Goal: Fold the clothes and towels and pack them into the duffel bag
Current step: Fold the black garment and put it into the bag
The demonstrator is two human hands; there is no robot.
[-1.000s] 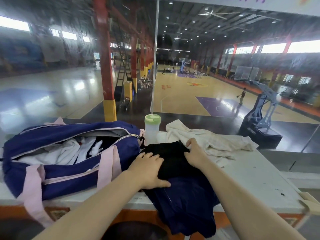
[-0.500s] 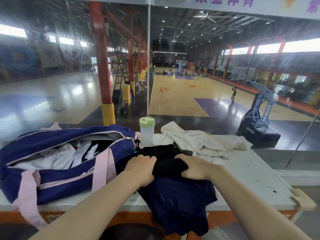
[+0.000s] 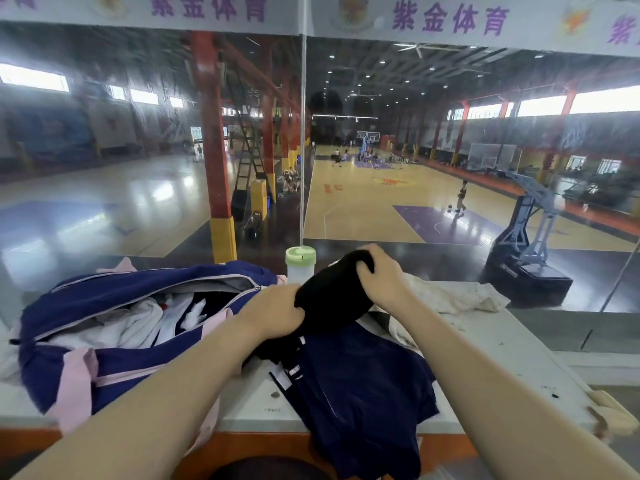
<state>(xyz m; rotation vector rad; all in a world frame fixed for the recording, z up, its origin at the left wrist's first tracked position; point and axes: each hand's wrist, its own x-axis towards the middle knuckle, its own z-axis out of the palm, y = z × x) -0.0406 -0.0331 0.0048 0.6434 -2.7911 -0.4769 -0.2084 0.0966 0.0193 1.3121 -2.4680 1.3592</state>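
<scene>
Indoor basketball hall behind glass; white ledge (image 3: 512, 344) in foreground. Both hands hold folded black garment (image 3: 332, 299), lifted off ledge. Left hand (image 3: 273, 315) curled round its near-left end; right hand (image 3: 384, 275) clamped over its far top edge. Left of grip: open navy duffel bag (image 3: 114, 362) with pink straps, white clothes inside. Below grip: navy shorts (image 3: 367, 393) draped over ledge edge. Right of grip: crumpled cream towel (image 3: 460, 297). Behind grip: green-lidded bottle (image 3: 300, 259).
</scene>
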